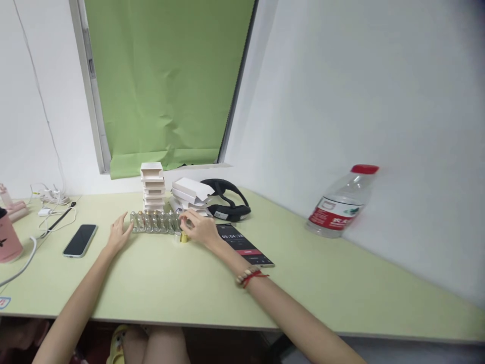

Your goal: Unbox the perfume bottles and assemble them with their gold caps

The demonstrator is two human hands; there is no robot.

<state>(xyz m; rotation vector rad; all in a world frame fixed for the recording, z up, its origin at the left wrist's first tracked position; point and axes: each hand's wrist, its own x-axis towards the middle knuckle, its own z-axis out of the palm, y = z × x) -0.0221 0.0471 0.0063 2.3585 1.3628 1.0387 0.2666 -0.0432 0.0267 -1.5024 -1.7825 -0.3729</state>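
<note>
A row of small clear glass bottles [154,222] with gold and silver tops stands upright on the table. At the row's left end is my left hand [119,233], its fingers apart and the fingertips beside the outermost bottle; whether they touch it I cannot tell. My right hand [199,227] is at the other end, fingers curled round the last bottle, which they mostly hide. Just in front of those fingers sit a gold cap [184,237] and a silver cap [177,237].
Behind the bottles rise stacked white boxes [152,187], with more white boxes [191,191] and a black headset [229,202] to their right. A tablet-like screen [242,243] lies under my right forearm. A phone [80,240], pink cup [8,237] and cables lie left; a water bottle [339,207] stands right.
</note>
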